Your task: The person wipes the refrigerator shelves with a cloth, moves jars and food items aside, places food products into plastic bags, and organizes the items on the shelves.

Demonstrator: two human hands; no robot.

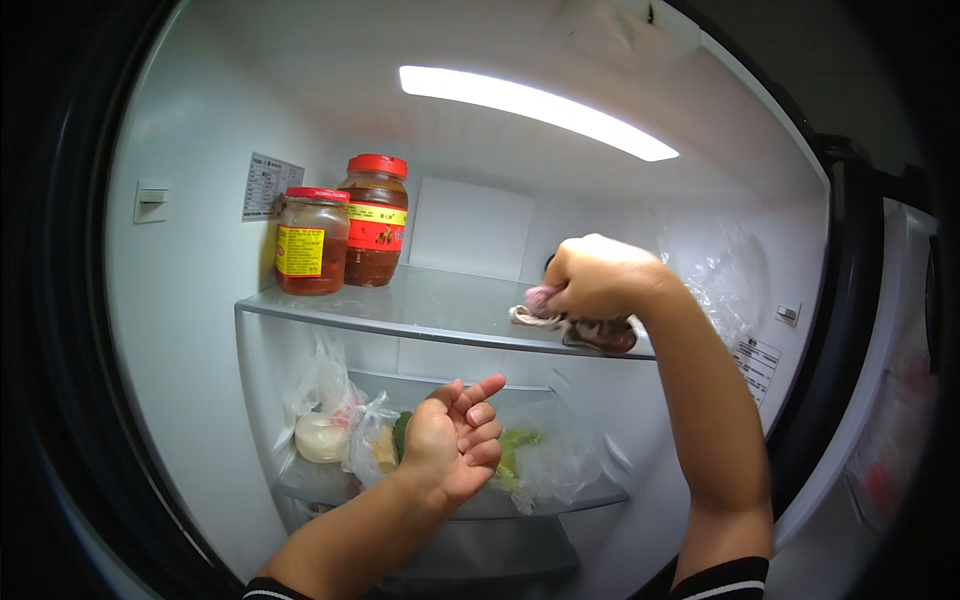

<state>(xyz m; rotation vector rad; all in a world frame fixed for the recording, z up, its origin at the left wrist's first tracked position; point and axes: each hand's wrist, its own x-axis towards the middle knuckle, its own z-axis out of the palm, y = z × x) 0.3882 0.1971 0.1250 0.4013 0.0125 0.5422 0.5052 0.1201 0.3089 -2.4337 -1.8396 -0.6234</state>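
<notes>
Inside an open fridge, my right hand [608,275] is closed on a bunched cloth [592,330] in pink, white and brown. The cloth lies at the front edge of the upper glass shelf [450,305], right of the middle. Part of it is hidden under my fingers, and a small dark thing behind the hand is too covered to name. Lower and further left, my left hand [453,440] hangs in front of the lower shelf, palm turned up. Its index finger points out, the other fingers curl loosely, and it holds nothing.
Two red-lidded jars, a shorter jar [312,245] and a taller jar [374,235], stand on the upper shelf's left. Clear plastic [715,285] clings near the right wall. Bagged food [325,435] and a green bagged item [515,450] sit below. The fridge door [895,380] stands open at right.
</notes>
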